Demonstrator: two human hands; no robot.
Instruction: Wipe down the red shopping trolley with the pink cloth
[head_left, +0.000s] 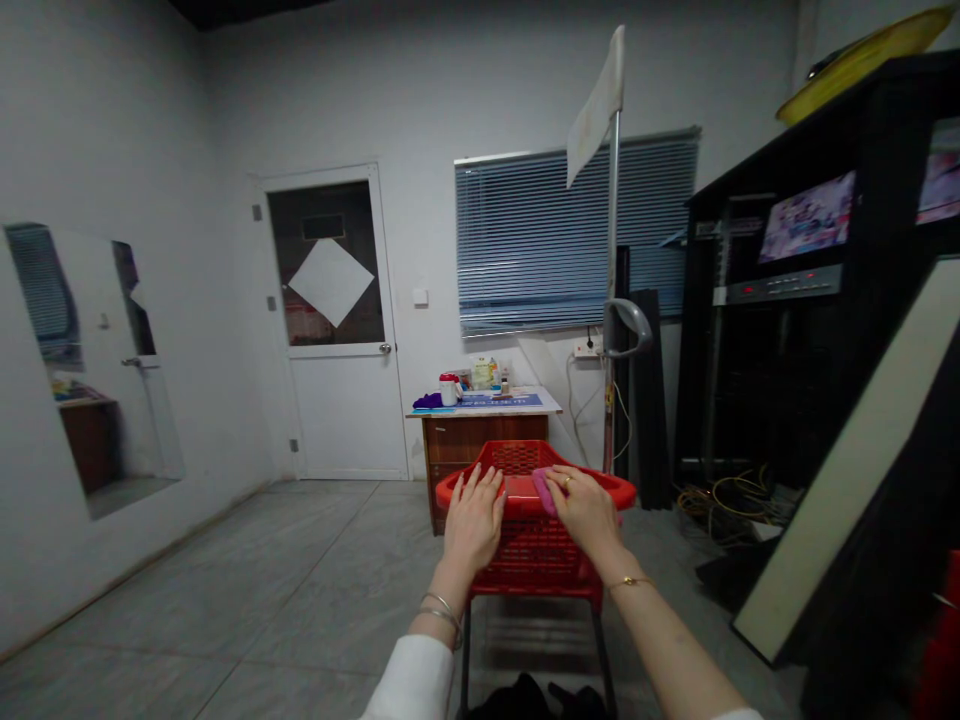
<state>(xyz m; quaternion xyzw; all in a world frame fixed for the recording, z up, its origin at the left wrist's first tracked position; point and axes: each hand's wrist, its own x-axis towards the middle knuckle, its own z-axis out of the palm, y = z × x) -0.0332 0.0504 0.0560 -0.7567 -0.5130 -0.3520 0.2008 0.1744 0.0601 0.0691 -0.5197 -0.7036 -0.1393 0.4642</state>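
A red plastic shopping cart (pixel 532 580) stands directly before me, its handle side toward me. Across the left part of its handle lies my left hand (pixel 474 515), fingers stretched out and flat on the red plastic. My right hand (pixel 581 508) grips a pink cloth (pixel 545 490) and presses it against the right part of the handle. Between the hands a stretch of the handle (pixel 519 488) shows. The cloth's underside is hidden by my fingers. Dark shoes show at the bottom, below the cart.
Behind the cart a brown desk (pixel 457 440) carries a white and red cup (pixel 450 390), a purple cloth (pixel 427 401) and small bottles. A metal pole (pixel 612 250) rises beside it. On the right are a black rack (pixel 690 400), a leaning panel (pixel 847 450) and tangled cables (pixel 724 495).
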